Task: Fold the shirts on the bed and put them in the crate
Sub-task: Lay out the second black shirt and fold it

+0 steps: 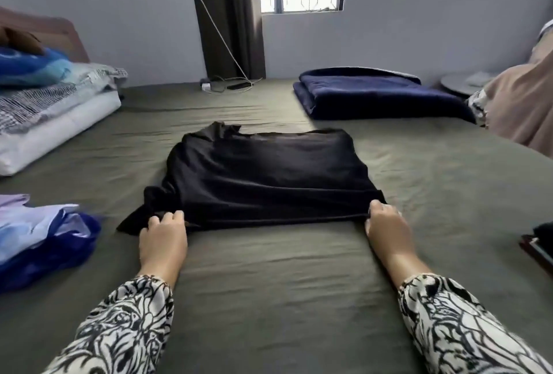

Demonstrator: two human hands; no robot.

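A black shirt [263, 176] lies spread flat in the middle of the olive-green bed [269, 284], a sleeve sticking out at its near left. My left hand [164, 239] grips the shirt's near left corner, fingers curled into the cloth. My right hand [387, 228] pinches the near right corner at the hem. A loose pile of blue and pale shirts [39, 236] sits at the left edge of the bed. At the right edge a dark crate corner [537, 248] shows with something black in it.
A folded navy blanket [380, 94] lies at the far right of the bed. Stacked bedding and pillows [45, 104] fill the far left. Beige cloth [523, 98] hangs at the right. A charger and cable [221, 85] lie by the curtain under the window.
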